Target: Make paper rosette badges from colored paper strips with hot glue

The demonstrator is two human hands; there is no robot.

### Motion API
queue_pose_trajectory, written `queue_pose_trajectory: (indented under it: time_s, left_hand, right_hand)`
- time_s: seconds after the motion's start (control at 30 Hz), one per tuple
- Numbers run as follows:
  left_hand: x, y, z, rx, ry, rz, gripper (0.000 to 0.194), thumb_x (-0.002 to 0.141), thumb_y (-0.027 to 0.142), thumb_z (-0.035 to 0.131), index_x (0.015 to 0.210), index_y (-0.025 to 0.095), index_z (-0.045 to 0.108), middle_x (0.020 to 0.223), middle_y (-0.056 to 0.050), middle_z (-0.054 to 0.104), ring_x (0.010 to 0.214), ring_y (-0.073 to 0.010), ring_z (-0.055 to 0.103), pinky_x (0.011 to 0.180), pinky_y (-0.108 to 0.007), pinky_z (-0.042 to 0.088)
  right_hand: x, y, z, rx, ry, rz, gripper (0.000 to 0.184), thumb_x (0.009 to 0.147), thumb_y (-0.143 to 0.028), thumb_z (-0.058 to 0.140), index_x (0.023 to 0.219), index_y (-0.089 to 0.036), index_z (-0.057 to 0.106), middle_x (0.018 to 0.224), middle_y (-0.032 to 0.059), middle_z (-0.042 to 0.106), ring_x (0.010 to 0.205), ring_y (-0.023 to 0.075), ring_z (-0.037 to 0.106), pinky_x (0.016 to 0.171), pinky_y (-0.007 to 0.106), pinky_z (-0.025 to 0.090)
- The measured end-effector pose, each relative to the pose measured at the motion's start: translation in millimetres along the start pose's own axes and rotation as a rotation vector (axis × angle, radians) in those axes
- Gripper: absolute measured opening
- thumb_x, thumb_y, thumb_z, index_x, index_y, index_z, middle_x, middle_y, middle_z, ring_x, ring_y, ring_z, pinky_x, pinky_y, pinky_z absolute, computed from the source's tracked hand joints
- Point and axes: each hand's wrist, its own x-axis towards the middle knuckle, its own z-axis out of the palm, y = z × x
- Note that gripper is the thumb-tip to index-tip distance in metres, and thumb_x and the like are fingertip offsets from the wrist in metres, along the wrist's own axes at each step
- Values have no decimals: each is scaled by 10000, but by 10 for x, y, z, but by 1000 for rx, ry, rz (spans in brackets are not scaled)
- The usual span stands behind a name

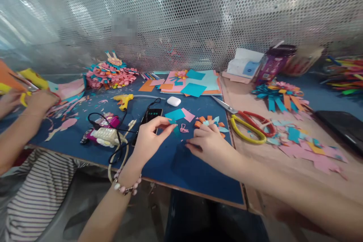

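My left hand (150, 138), wearing a beaded bracelet, is closed in a pinch at the near edge of a blue paper square (174, 114). A blurred bit of teal shows at its fingertips; what they grip is unclear. My right hand (211, 145) has its fingers curled in against the near side of a paper flower (200, 122) with orange and light-blue petals, partly covering it. Whatever those fingers hold is hidden. Between the hands lies a small looped pink piece (183, 128), and behind it a pink paper square (188, 115).
A phone (155, 112), white earbud case (174, 101) and yellow glue gun (124, 101) lie left, beside tangled cables. Scissors (249, 123) and paper scraps (312, 151) are at right. Flower piles (112, 73) stand behind. At far left a co-worker's hands (42, 102) hold scissors.
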Motion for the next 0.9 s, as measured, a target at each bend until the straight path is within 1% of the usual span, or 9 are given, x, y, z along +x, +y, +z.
queue_pose_trajectory:
  time_s: [0.13,0.2,0.33,0.43,0.5,0.57,0.7,0.77,0.9]
  left_hand:
    - [-9,2,18,-98,123,-34,140,793,306,673,840,176,654,801,-23,696,716,-153,672,688,-243,548]
    - [-11,9,28,-150,173,-37,130,782,290,684,837,178,648,794,-19,695,706,-153,677,685,-244,558]
    - [-23,29,29,-167,210,-57,120,775,279,689,823,180,642,750,-5,684,668,-140,675,665,-235,569]
    - [-40,38,17,-162,244,-74,136,776,292,687,831,176,642,755,-10,687,669,-141,677,672,-242,575]
    - [-44,37,7,-166,281,-82,150,778,297,687,842,169,643,770,-16,693,675,-139,678,681,-243,575]
    - [-39,30,-4,-168,335,-89,160,780,300,687,840,159,640,779,-22,698,675,-135,678,679,-239,572]
    - [-7,-6,-21,-193,493,-71,166,783,296,688,825,151,619,746,-17,683,645,-126,667,630,-229,558]
    - [5,-35,-30,-211,553,-57,164,792,299,680,829,155,611,733,-9,667,633,-123,660,610,-230,553]
    - [3,-89,-48,-194,577,-60,167,821,325,645,845,166,598,717,2,641,633,-126,654,594,-241,549]
  right_hand:
    - [119,38,77,195,18,134,177,802,-404,685,865,-254,756,689,1,633,763,180,524,817,393,298]
    - [176,17,84,270,30,202,173,788,-419,694,827,-263,759,687,-5,649,750,179,539,807,389,308]
    - [275,-36,69,469,16,316,123,799,-336,693,769,-235,757,671,-10,673,670,149,573,661,313,369]
    - [300,-43,62,585,-22,325,84,800,-227,682,764,-221,757,706,-9,703,662,134,603,602,278,401]
    - [286,-28,61,570,-20,310,100,799,-190,673,758,-224,758,727,-6,714,686,139,615,631,283,421]
    - [255,-2,61,504,-5,288,118,808,-198,664,751,-240,759,714,-10,708,689,144,607,675,308,423]
    - [172,53,65,358,15,248,147,826,-243,660,718,-282,752,686,-25,687,706,157,581,802,397,375]
    - [128,74,78,291,18,219,143,830,-259,660,721,-288,748,692,-22,683,751,177,578,826,424,351]
    - [40,97,117,143,36,137,147,865,-261,611,817,-283,749,713,4,662,807,205,553,817,425,342]
